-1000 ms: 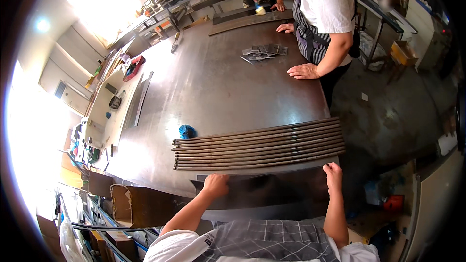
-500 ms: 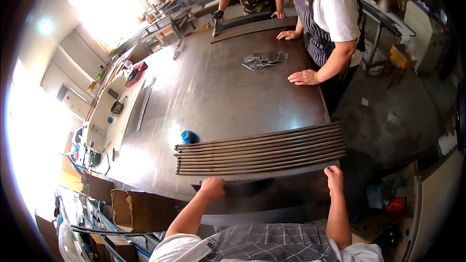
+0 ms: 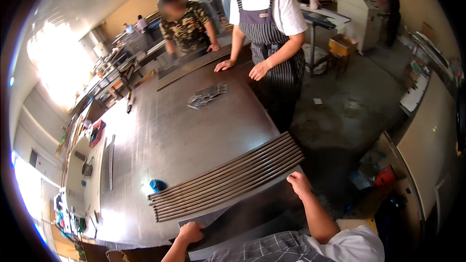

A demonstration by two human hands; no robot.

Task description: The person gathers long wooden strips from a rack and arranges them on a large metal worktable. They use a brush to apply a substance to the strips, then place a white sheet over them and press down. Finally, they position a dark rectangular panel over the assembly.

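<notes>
A long, thin dark sheet is stretched between my hands along the near edge of the table. My left hand is closed on its left end. The fingers of my right hand pinch its far right corner, beyond the table's right corner. I cannot make out what the sheet is made of. Just past it, a row of several brown rods lies side by side on the metal-topped table. A crumpled blue item sits by the rods' left end.
Loose grey pieces lie mid-table. Two co-workers stand at the far side, one in a striped apron, one in a camouflage shirt, beside long strips. A red container is at lower right; a cardboard box stands farther back.
My view has swung right and upward, so the scene sits farther left. The striped-apron co-worker's nearer hand has lifted off the table. My hands still hold the sheet, now slanting up to the right.
</notes>
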